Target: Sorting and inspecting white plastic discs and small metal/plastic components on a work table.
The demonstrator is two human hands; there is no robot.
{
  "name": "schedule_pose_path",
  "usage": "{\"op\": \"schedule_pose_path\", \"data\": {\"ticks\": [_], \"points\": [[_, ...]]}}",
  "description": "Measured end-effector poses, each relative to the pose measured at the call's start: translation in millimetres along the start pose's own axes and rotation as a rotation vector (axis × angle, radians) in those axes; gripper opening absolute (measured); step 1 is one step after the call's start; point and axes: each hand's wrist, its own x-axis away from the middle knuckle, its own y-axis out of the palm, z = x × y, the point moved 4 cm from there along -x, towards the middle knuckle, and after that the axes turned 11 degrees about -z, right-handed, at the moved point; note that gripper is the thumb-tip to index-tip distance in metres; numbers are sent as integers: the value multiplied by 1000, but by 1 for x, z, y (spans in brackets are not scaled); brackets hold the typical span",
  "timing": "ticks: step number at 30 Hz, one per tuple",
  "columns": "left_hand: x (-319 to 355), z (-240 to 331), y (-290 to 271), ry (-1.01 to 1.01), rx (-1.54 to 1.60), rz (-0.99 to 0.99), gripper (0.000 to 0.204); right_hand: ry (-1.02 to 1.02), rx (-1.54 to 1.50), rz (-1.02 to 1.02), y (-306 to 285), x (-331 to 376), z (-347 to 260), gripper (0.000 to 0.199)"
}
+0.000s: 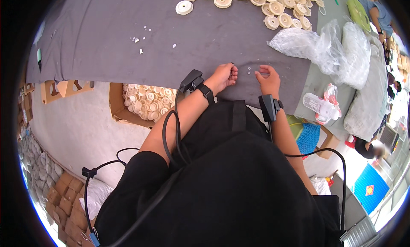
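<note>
Over the near edge of the grey cloth (192, 42), my left hand (224, 77) is closed, its fingers curled in. A tiny dark spot shows at its fingertips, but what it holds, if anything, is too small to make out. My right hand (269, 81) has its thumb and fingers bent but apart, with nothing seen between them. Two small white rings (249, 70) lie on the cloth between my hands, closer to the right one. Both wrists carry black strapped devices with cables.
Cream round plastic parts (285, 20) are spread at the far right of the table, beside clear plastic bags (307, 45). White scraps (136, 40) dot the cloth. A cardboard box (116, 102) of similar parts stands below the table's left edge. A clear cup (316, 102) lies at right.
</note>
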Motion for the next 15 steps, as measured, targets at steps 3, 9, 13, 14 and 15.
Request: {"op": "schedule_pose_path", "data": {"ticks": [3,9,13,14,15], "points": [[3,3,-2,-2,-43,58,21,-30,235,53,-5,-12,27,25],[12,5,-1,-10,-8,75,22,-94,315,-84,21,-23,19,23],[14,5,-5,-6,3,55,23,-67,280,-145,25,-29,22,19],[15,6,-5,-10,0,58,23,-67,280,-145,23,-31,25,19],[16,7,-5,-15,-2,60,24,8,134,-122,20,-32,31,18]]}}
